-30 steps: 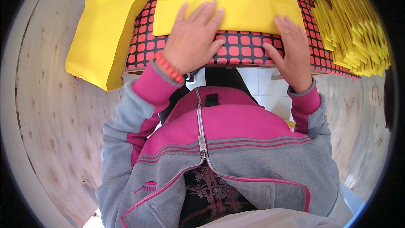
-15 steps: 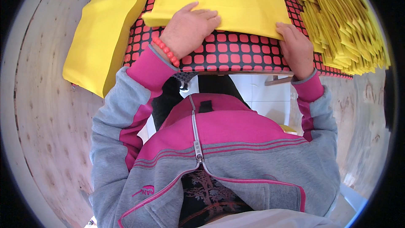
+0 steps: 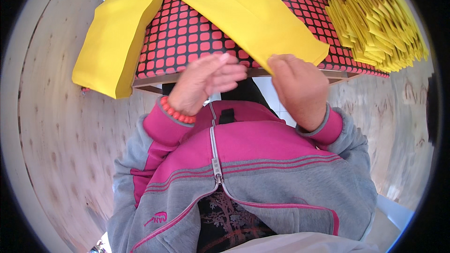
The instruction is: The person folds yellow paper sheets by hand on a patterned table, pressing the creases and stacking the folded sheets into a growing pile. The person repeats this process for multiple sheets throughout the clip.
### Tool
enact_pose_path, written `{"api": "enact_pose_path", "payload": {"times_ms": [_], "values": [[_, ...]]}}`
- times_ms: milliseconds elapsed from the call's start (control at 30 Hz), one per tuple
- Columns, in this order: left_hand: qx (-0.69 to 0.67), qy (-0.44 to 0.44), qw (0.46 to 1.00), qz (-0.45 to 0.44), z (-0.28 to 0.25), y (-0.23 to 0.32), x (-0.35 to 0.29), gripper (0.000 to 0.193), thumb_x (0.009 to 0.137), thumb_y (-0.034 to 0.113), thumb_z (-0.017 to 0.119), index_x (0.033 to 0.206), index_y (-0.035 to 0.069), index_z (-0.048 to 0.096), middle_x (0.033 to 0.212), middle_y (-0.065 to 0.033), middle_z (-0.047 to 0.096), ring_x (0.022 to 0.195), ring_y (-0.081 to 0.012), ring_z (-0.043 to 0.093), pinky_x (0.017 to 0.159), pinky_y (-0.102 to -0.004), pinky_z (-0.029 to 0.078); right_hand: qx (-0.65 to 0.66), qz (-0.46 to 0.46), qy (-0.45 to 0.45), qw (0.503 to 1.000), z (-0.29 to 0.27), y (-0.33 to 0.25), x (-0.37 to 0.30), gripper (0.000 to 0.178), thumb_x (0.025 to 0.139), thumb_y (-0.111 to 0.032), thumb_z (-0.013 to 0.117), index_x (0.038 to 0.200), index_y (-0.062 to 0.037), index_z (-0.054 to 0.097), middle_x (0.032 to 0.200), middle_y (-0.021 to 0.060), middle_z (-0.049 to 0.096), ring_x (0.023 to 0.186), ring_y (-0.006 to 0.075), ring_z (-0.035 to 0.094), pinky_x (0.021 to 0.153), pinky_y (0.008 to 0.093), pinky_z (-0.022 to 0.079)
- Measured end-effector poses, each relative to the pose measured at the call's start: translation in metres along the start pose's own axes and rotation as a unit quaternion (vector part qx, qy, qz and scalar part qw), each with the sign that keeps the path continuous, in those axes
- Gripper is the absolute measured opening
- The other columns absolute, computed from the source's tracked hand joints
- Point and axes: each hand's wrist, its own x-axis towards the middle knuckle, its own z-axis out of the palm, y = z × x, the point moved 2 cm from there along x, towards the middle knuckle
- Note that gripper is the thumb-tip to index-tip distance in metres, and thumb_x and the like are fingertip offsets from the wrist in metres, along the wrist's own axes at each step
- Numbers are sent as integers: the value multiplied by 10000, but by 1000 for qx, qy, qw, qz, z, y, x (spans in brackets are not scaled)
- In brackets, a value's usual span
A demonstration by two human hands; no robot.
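Observation:
A flat, folded piece of yellow fabric-like material (image 3: 255,16) lies slantwise on the table, its near right corner drawn to the front edge. My right hand (image 3: 300,89) is closed on that near corner, thumb and fingers pinching it. My left hand (image 3: 208,82), with a red bead bracelet (image 3: 176,111) at the wrist, hovers just in front of the table edge. Its fingers are stretched out and a little blurred, and it holds nothing, apart from the yellow piece.
A thick, neat stack of yellow sheets (image 3: 115,33) sits at the table's left, overhanging its edge. Many folded yellow pieces (image 3: 375,23) are heaped in overlapping layers at the right. The table wears a red-and-black checked cover (image 3: 173,42). Wooden boards (image 3: 61,136) flank both sides.
The yellow piece has turned from lying crosswise to slanting, its right end pulled toward me by my right hand. My left hand has come off it and drawn back toward my body.

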Motion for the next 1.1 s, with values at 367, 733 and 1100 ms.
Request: {"api": "enact_pose_path", "payload": {"times_ms": [367,733,1100], "values": [[-55,-44,998,-4,-4,-19,4,448,1013,104,575,1431,-38,500,1381,-157,628,1250,-247,634,1079,-392,503,234,-66,-169,955,-51,6,-8,553,761,-223,851,1225,-1,649,1154,156,701,1062,329,687,898,390,542],[-44,-88,994,-38,-47,11,-36,514,963,27,604,1450,-58,462,1372,-180,629,1217,-250,663,1048,-371,540,138,-76,17,987,37,76,-24,665,768,-184,810,1384,-82,579,1416,136,602,1328,338,558,1107,465,446],[535,-184,821,-73,-59,139,112,572,898,157,755,1396,-33,548,1277,-91,691,1117,-153,671,984,-316,538,88,-158,40,983,68,15,-3,272,860,-133,617,1115,-53,670,1203,99,697,1107,252,689,962,396,550]]}}
